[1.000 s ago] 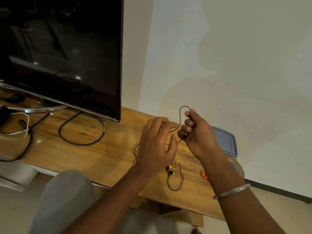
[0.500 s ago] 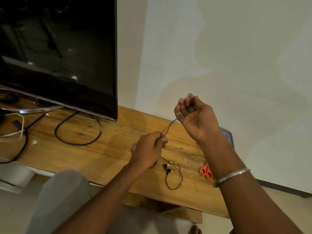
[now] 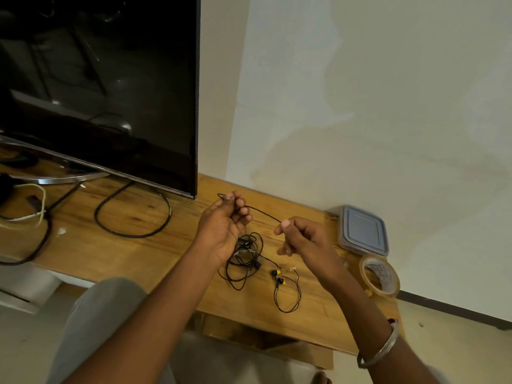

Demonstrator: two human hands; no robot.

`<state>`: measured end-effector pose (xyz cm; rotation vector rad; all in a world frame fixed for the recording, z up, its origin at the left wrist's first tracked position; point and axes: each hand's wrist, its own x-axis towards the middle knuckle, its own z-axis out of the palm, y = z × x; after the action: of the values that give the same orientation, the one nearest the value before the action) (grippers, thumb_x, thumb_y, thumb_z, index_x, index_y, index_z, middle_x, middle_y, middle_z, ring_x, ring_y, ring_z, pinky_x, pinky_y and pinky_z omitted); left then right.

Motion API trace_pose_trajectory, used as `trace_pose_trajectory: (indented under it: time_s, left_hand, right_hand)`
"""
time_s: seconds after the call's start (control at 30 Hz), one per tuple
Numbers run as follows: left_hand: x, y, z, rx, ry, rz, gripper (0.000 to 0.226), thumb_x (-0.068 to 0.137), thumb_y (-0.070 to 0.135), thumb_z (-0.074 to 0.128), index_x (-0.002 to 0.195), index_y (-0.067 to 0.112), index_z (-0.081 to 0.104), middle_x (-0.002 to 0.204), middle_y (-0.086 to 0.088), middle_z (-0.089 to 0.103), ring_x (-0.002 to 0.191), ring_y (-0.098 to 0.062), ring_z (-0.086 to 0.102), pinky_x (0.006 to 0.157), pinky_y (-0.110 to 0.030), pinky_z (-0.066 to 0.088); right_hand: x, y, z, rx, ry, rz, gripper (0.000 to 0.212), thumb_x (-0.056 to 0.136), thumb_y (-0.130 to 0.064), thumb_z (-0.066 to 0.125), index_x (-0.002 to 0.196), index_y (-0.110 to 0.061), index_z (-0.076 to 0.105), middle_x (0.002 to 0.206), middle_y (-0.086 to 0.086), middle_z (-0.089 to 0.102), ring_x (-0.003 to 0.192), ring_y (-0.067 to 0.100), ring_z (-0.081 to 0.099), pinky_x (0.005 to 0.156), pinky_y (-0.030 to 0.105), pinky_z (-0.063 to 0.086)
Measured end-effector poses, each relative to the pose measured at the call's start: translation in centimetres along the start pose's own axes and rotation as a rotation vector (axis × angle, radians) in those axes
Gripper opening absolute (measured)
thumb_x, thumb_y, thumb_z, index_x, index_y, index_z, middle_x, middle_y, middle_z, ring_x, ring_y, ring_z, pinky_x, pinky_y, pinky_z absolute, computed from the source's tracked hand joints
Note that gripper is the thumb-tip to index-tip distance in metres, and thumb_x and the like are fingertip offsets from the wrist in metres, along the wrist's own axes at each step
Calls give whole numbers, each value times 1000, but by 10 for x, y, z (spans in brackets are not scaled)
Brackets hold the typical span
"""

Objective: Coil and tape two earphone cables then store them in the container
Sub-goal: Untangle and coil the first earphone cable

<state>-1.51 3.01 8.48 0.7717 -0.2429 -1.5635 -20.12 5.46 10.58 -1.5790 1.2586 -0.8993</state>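
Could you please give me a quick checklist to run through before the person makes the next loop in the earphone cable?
1. Cable gripped on both sides: the left hand holds one end of the stretch and the right hand pinches the other. Ok.
2. Stretch between the hands free of knots: it runs clean. Ok.
3. Rest of the cable ready to feed: it lies in a tangled heap on the table. Not ok.
4. One cable or two in that heap: cannot tell.
5. Tape roll at hand: it sits beside the right forearm. Ok.
6. Container open: its lid is on. Not ok.
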Motion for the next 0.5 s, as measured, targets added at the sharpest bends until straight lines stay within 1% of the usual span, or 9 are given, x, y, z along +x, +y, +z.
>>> trace_pose_trajectory:
  time_s: [0.1,0.17,0.23,0.3,0.33,0.37,0.4,0.43,0.5]
  left_hand:
    - [-3,0,-4,167,183,-61,25,103,22,46,101,4,64,81,-7,68,60,-12,63,52,-24,56]
    - [-12,-1,-3,532,225,-118,42,102,38,45,97,4,68,83,-9,73,51,-13,61,42,-24,50]
    - [-21,-8,0,966,140,-1,51,98,51,47,83,8,72,73,-5,75,42,-10,55,38,-21,42]
    - [-26,-16,5,1235,27,380,33,94,45,59,82,17,72,74,3,71,51,-2,55,48,-20,45]
    - [-28,-18,8,1284,-56,540,14,91,35,65,94,23,72,89,9,68,67,3,57,60,-17,47]
    - [-27,-20,9,1342,-150,638,22,90,26,69,111,29,69,109,12,62,88,6,56,74,-14,48]
    - [-23,-26,7,1393,-248,692,40,88,18,70,126,31,63,124,12,56,107,3,51,89,-16,46]
    - [-19,-30,3,1423,-315,707,48,88,14,69,133,28,59,130,10,56,117,-2,50,98,-21,45]
    - [-20,-31,2,1326,-331,698,43,89,8,68,130,21,64,120,7,68,108,-1,61,93,-25,52]
  right_hand:
    - [2,4,-7,-223,169,-96,20,100,-29,56,92,-20,72,61,-7,56,56,11,52,54,32,48]
    - [6,7,-10,-399,319,-197,12,98,-25,61,93,-25,71,74,-13,64,69,5,58,60,27,48]
    - [7,6,-8,-578,352,-274,10,97,-25,63,98,-24,73,85,-13,65,77,4,59,63,27,51]
    - [9,5,-3,-717,312,-311,13,96,-28,63,102,-24,74,90,-11,62,75,3,55,62,26,50]
    - [10,5,-1,-746,292,-325,14,96,-28,63,103,-24,74,92,-11,60,75,1,53,61,24,48]
    - [10,5,1,-745,269,-341,13,95,-26,64,103,-24,74,92,-10,59,73,2,53,60,24,47]
    - [11,6,3,-722,244,-358,12,95,-24,65,102,-23,74,91,-9,59,72,3,53,59,25,47]
    - [11,7,4,-692,221,-376,11,94,-21,65,100,-23,74,90,-9,59,71,4,54,59,27,47]
    - [9,9,6,-652,211,-398,11,93,-20,66,100,-22,74,88,-9,62,72,6,57,59,28,49]
